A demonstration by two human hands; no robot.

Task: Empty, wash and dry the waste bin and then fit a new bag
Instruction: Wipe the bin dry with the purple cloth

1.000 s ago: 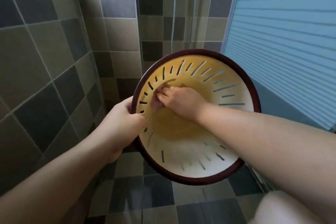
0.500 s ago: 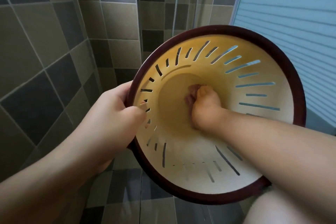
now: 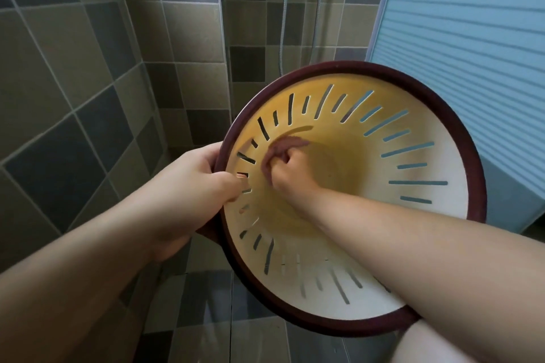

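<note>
Right hand (image 3: 290, 169) balls up a brownish cloth (image 3: 281, 147), pressed against the smooth yellow inner wall of the bin (image 3: 460, 162). Left hand (image 3: 191, 186) clamps the dark round rim, bin tipped mouth-up above the tiled floor (image 3: 206, 309), slots ringing it.

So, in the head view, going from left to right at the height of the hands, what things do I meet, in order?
Tiled wall → left hand gripping the bin's dark red rim → brown cloth → right hand holding that cloth inside the slotted waste bin → blue slatted panel.
</note>
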